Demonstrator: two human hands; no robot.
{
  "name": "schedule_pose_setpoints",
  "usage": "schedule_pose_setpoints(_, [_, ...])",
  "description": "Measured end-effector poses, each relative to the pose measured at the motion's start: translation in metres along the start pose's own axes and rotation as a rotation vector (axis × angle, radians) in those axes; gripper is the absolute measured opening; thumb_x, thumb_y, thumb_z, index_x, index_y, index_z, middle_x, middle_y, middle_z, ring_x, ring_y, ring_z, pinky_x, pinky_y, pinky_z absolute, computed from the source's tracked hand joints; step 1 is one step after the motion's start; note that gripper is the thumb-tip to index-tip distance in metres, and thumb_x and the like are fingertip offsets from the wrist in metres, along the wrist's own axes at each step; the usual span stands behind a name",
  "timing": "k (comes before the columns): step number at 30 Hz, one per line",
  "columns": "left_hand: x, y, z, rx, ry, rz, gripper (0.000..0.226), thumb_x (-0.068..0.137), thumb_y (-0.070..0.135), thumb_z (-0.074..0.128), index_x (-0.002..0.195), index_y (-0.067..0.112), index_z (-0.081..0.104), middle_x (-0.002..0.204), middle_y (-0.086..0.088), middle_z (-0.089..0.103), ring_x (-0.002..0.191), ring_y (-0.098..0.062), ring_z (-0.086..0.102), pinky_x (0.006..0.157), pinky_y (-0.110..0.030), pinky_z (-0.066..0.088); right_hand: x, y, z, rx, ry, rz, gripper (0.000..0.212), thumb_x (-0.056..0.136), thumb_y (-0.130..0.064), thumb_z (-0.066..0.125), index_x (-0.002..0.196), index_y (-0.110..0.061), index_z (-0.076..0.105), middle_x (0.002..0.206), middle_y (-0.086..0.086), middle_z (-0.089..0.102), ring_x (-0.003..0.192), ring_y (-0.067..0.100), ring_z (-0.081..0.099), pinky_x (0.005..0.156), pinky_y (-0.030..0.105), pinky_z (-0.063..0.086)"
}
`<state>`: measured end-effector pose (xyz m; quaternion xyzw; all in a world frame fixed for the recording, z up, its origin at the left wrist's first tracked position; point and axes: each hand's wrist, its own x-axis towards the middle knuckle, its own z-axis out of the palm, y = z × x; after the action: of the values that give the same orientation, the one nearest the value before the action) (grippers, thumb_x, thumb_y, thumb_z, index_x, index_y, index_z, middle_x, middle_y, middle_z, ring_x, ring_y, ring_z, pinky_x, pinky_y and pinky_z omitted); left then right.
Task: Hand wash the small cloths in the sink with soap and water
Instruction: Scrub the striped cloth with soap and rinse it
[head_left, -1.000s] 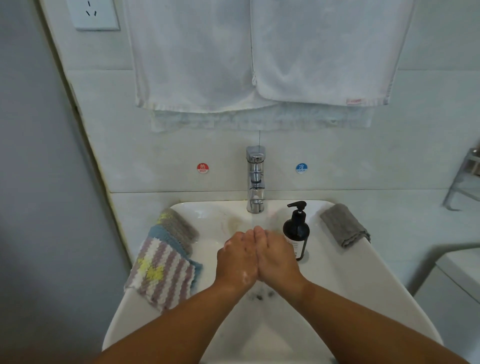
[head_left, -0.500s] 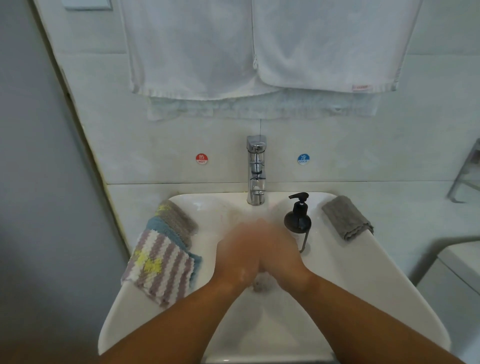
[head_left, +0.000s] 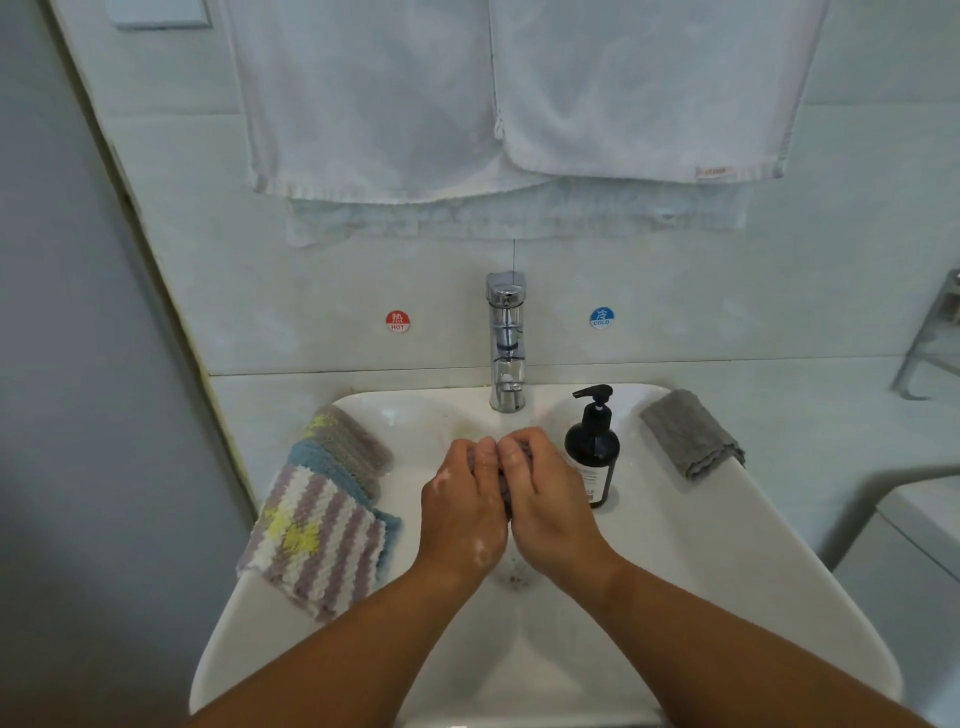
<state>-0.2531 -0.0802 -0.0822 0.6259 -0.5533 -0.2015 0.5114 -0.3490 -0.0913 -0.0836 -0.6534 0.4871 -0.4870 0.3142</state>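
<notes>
Just in front of the tall chrome tap (head_left: 506, 343), over the white ceramic sink (head_left: 753, 571), the left hand (head_left: 460, 512) and right hand (head_left: 553, 506) clenched a small greyish-purple cloth (head_left: 502, 480) between them, suds flecking the left. Lathering seemed in hand; next, probably rinsing it, then taking a striped knitted cloth (head_left: 317, 540) left of the tap.

left hand (head_left: 461, 512), right hand (head_left: 551, 512) seemingly clasped
</notes>
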Motion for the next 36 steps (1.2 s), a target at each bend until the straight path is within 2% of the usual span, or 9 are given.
schedule_pose_setpoints(5, [0.002, 0.001, 0.000, 0.068, 0.008, 0.014, 0.040, 0.107, 0.039, 0.032, 0.090, 0.020, 0.063, 0.079, 0.009, 0.063, 0.073, -0.002, 0.058, 0.062, -0.010, 0.039, 0.005, 0.003, 0.002, -0.159, 0.024, -0.040, 0.030, 0.108, -0.035, 0.041, 0.093, -0.018, 0.061, 0.077, -0.010, 0.064, 0.074, 0.010, 0.063, 0.072, 0.033, 0.054])
schedule_pose_setpoints(10, [0.002, 0.008, -0.001, 0.529, -0.081, 0.220, 0.036, 0.109, 0.033, 0.037, 0.137, 0.017, 0.054, 0.121, 0.001, 0.065, 0.112, -0.017, 0.064, 0.094, -0.023, 0.048, 0.006, -0.002, 0.002, -0.259, 0.031, -0.073, 0.038, 0.109, -0.030, 0.035, 0.084, -0.018, 0.060, 0.075, -0.007, 0.062, 0.073, 0.012, 0.060, 0.076, 0.034, 0.050])
schedule_pose_setpoints(16, [0.003, 0.011, -0.003, 0.713, -0.111, 0.268, 0.027, 0.106, 0.031, 0.047, 0.129, 0.019, 0.055, 0.117, 0.001, 0.069, 0.105, -0.018, 0.068, 0.087, -0.025, 0.052, 0.007, -0.001, 0.002, -0.336, -0.013, -0.053, 0.052, 0.109, -0.037, 0.024, 0.087, -0.012, 0.064, 0.080, 0.003, 0.066, 0.079, 0.022, 0.062, 0.088, 0.043, 0.047])
schedule_pose_setpoints(22, [0.001, 0.017, -0.006, 0.634, -0.143, 0.183, 0.031, 0.109, 0.027, 0.030, 0.129, 0.016, 0.052, 0.115, -0.002, 0.067, 0.105, -0.022, 0.065, 0.085, -0.030, 0.048, 0.008, -0.002, 0.001, -0.314, -0.010, -0.022, 0.047, 0.110, -0.031, 0.031, 0.078, -0.016, 0.062, 0.070, -0.004, 0.062, 0.072, 0.017, 0.060, 0.082, 0.038, 0.047])
schedule_pose_setpoints(26, [-0.004, 0.010, 0.001, -0.010, -0.177, -0.101, 0.032, 0.108, 0.041, 0.033, 0.109, 0.024, 0.060, 0.101, 0.001, 0.067, 0.090, -0.014, 0.064, 0.076, -0.021, 0.048, 0.013, 0.003, -0.002, -0.152, 0.024, 0.122, 0.050, 0.109, -0.039, 0.035, 0.082, -0.013, 0.069, 0.073, 0.003, 0.069, 0.071, 0.016, 0.068, 0.076, 0.042, 0.057])
schedule_pose_setpoints(28, [-0.004, 0.004, 0.006, -0.232, -0.198, -0.155, 0.018, 0.107, 0.039, 0.041, 0.116, 0.031, 0.053, 0.109, 0.001, 0.064, 0.101, -0.018, 0.065, 0.085, -0.031, 0.058, 0.016, 0.001, -0.005, 0.029, 0.032, 0.280, 0.048, 0.108, -0.045, 0.037, 0.089, -0.015, 0.069, 0.079, 0.006, 0.072, 0.074, 0.018, 0.071, 0.070, 0.040, 0.061])
schedule_pose_setpoints(30, [-0.002, -0.001, 0.006, -0.176, -0.176, -0.108, 0.020, 0.107, 0.035, 0.042, 0.126, 0.034, 0.049, 0.115, 0.002, 0.062, 0.105, -0.017, 0.063, 0.088, -0.027, 0.056, 0.014, -0.003, -0.007, 0.265, -0.015, 0.413, 0.038, 0.106, -0.046, 0.041, 0.102, -0.018, 0.066, 0.093, 0.008, 0.073, 0.085, 0.024, 0.073, 0.072, 0.042, 0.064])
schedule_pose_setpoints(32, [0.002, 0.000, 0.003, -0.089, -0.077, -0.072, 0.020, 0.108, 0.035, 0.039, 0.123, 0.028, 0.051, 0.105, 0.003, 0.063, 0.093, -0.009, 0.061, 0.071, -0.008, 0.047, 0.009, -0.007, -0.007, 0.365, -0.069, 0.399, 0.024, 0.106, -0.040, 0.046, 0.113, -0.022, 0.061, 0.104, 0.008, 0.070, 0.097, 0.027, 0.070, 0.082, 0.051, 0.062])
schedule_pose_setpoints(36, [0.000, 0.004, 0.002, -0.034, -0.024, -0.073, 0.028, 0.108, 0.037, 0.037, 0.103, 0.018, 0.056, 0.084, 0.006, 0.061, 0.074, -0.002, 0.056, 0.057, -0.005, 0.040, 0.001, -0.003, 0.000, 0.047, -0.041, 0.098, 0.021, 0.107, -0.037, 0.042, 0.107, -0.024, 0.058, 0.092, -0.006, 0.067, 0.084, 0.004, 0.066, 0.079, 0.032, 0.059])
